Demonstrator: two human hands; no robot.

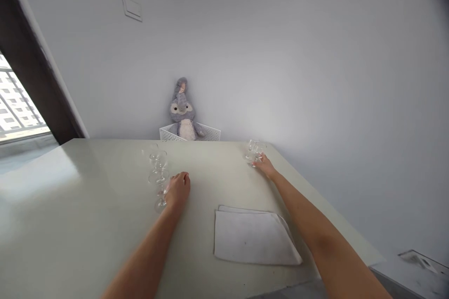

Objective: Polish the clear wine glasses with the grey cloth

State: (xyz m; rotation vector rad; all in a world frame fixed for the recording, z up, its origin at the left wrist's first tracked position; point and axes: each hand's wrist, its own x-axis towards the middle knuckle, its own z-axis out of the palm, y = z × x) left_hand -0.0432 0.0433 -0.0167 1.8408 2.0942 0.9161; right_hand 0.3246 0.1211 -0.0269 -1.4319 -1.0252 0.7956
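On the pale table (87, 224), my left hand (178, 190) has its fingers curled around the stem of a clear stemmed glass (160, 186). Two more clear glasses (157, 158) stand just behind it. My right hand (264, 166) reaches to the far right side of the table and grips another clear glass (254, 150) at its base. A folded white cloth (252, 237) lies between my forearms, near the front edge.
A grey and white plush toy (182, 111) sits in a white perforated basket (210, 133) behind the table's far edge, against the white wall. A window (16, 107) with a dark frame is at the left. The table's right edge runs diagonally.
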